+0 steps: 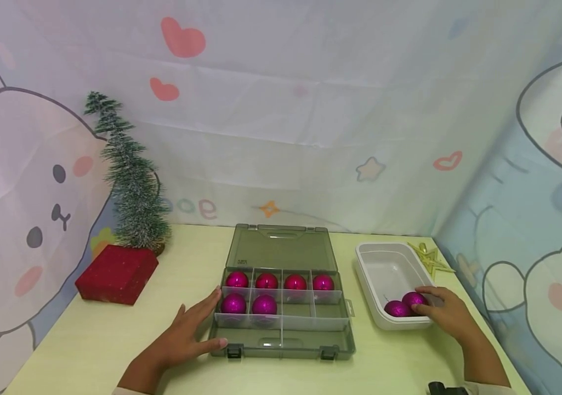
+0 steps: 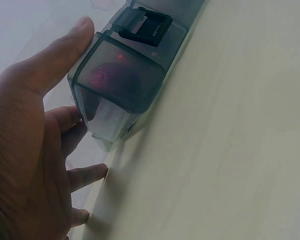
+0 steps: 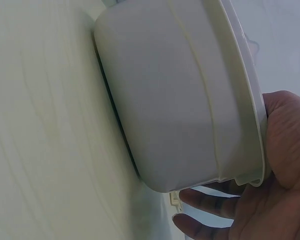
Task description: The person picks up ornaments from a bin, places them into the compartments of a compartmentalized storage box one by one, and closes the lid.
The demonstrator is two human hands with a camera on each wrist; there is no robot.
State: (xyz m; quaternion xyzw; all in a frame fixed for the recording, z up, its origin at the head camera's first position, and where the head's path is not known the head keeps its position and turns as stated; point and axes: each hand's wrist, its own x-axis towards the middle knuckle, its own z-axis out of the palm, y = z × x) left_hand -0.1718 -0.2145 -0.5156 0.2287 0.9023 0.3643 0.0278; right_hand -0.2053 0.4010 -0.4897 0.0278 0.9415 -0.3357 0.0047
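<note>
A grey-green see-through compartment box point(image 1: 268, 343) lies with its lid point(image 1: 282, 249) folded back. Four compartments of its back row each hold a shiny magenta-to-red bauble point(image 1: 295, 282); two glittery purple baubles point(image 1: 264, 305) sit in the middle row. My left hand point(image 1: 184, 336) rests against the box's left side, fingers spread, thumb by the front corner. Over the right rim of a white plastic tub point(image 1: 384, 263), my right hand point(image 1: 446, 312) pinches a glittery purple bauble point(image 1: 413, 299) between thumb and fingers. Another purple bauble point(image 1: 397, 309) lies beside it. In the right wrist view, the tub wall point(image 3: 165, 100) hides the fingertips.
A small frosted artificial tree point(image 1: 135, 186) stands at the back left, behind a red velvety box point(image 1: 117, 274). A gold star ornament point(image 1: 431, 259) lies right of the tub, near the table's right edge. Printed cloth hangs behind and at both sides.
</note>
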